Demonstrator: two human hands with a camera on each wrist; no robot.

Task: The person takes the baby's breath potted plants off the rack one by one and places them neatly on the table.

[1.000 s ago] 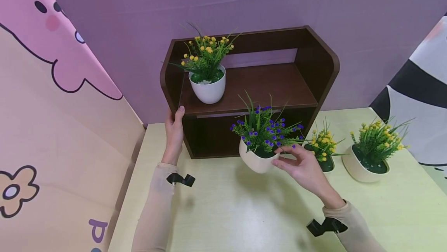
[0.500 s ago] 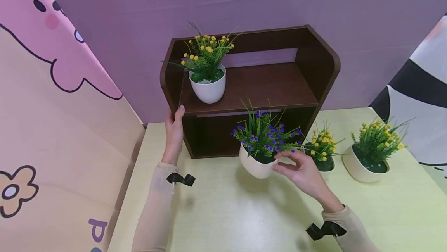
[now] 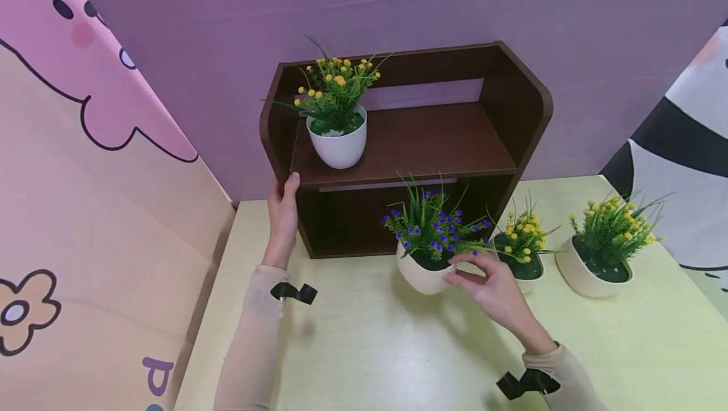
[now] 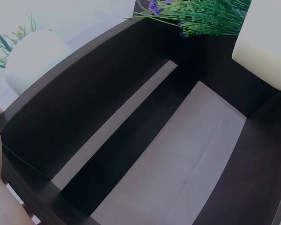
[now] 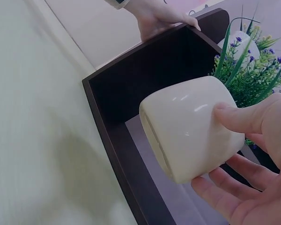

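My right hand [image 3: 493, 289] pinches the rim of a cream pot [image 3: 422, 277] holding a plant with small purple-blue flowers [image 3: 438, 227]. In the right wrist view, thumb and fingers grip the side of that pot [image 5: 192, 126], which hangs off the table in front of the lower compartment. My left hand [image 3: 282, 218] holds the left side of a dark brown two-tier shelf [image 3: 443, 139], thumb at the front edge; its other fingers are mostly hidden. On the upper shelf, toward the left, stands a white pot [image 3: 341, 147] of yellow flowers.
To the right of the shelf, two more yellow-flowered plants stand on the pale table [image 3: 364, 348]: a nearer-to-shelf pot [image 3: 526, 269] and a cream pot [image 3: 591, 275]. A purple wall [image 3: 398, 6] rises behind, and a printed panel [image 3: 114, 221] borders the left side.
The right hand has lowered the purple-flowered pot slightly, toward the front of the lower compartment, with a small shift to the right. The left hand stays on the shelf's side.
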